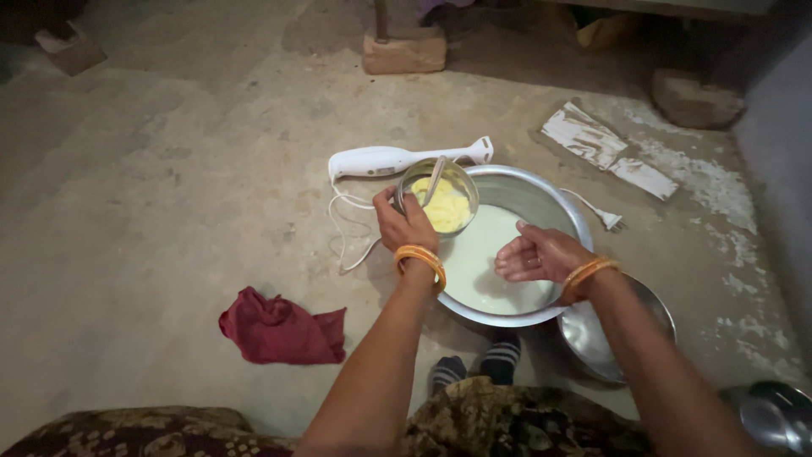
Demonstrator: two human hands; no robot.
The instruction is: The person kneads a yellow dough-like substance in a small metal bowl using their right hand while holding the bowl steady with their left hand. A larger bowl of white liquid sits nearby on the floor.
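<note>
Over big steel basin w/ white liquid: left hand gripping small bowl of collected yellow butter; right hand open, wet, empty; liquid still undrained.

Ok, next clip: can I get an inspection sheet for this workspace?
Surface: bare concrete floor, white stains at right.
Job's things: small steel bowl of yellow lumps; large steel basin of white liquid.
Clutter: red cloth, hand blender, steel lid, paper scraps.
Grippers: left hand grips the small bowl; right hand open over the basin.
Cables: white cord, unplugged.
Surroundings: bricks.
</note>
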